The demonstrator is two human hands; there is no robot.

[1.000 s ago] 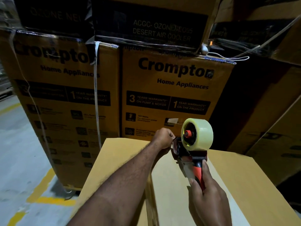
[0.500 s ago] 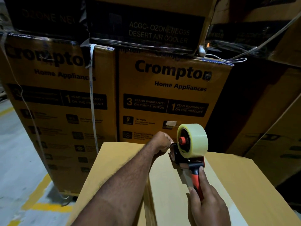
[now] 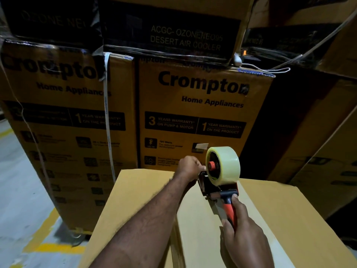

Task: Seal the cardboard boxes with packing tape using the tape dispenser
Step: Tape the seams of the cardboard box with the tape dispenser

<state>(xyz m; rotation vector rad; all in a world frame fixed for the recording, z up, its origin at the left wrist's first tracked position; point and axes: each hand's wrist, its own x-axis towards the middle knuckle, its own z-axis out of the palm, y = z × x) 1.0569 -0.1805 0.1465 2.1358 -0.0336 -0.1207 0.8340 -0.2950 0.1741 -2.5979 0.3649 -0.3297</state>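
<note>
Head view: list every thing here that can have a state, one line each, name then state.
Plain brown cardboard box: flaps closed, tape strip seemingly along its seam.
Red-and-black tape dispenser: held at the box's far end.
Clear tape roll: mounted, nearly full.
Right hand: gripping the dispenser's handle.
Left hand: fingers curled at the dispenser's front, contents hidden.
Printed yellow cartons: closed, stacked.

fingertips of the left hand (image 3: 188, 167) lie hidden beside the tape dispenser (image 3: 219, 187).
</note>
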